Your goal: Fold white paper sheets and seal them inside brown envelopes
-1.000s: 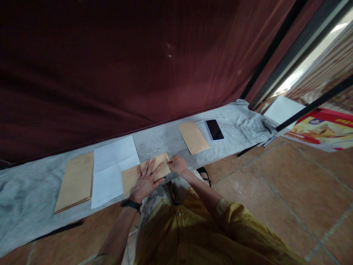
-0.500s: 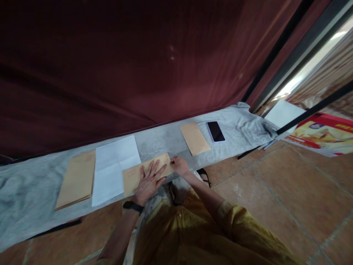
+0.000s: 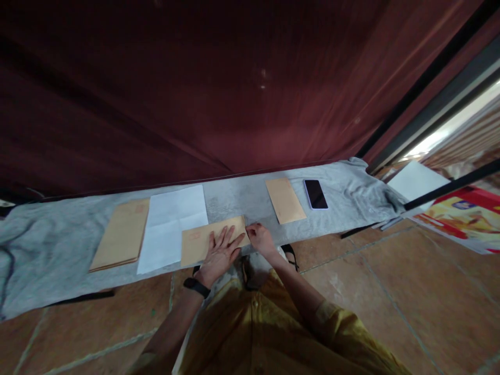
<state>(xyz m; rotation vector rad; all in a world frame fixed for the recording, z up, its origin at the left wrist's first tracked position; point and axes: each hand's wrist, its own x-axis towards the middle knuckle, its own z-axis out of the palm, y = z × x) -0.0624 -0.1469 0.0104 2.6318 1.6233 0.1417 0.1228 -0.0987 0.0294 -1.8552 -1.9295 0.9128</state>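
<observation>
A brown paper envelope [image 3: 191,250] with small red print lies lengthwise near the bench's front edge. It overlaps the lower right part of a white sheet of paper [image 3: 167,224] with fold creases. My left hand [image 3: 222,250] rests flat on the envelope, fingers spread, a dark band on the wrist. At the envelope's right end, my right hand [image 3: 261,238] is closed, its bent fingertips pinching the edge; the exact grip is partly hidden. Left of the sheet is a stack of brown envelopes [image 3: 121,234]. A single brown envelope [image 3: 286,200] lies apart on the right.
A phone [image 3: 315,195] with a dark screen lies right of the single envelope. Grey cloth [image 3: 351,195] covers the narrow bench, backed by a dark red curtain [image 3: 195,104]. To the right are a black bar [image 3: 453,187] and a red and yellow box [image 3: 469,213] above the tiled floor.
The whole view has shifted slightly, so the bench things appear further right. My left hand stays flat on the envelope, and my right hand remains closed at its right end.
</observation>
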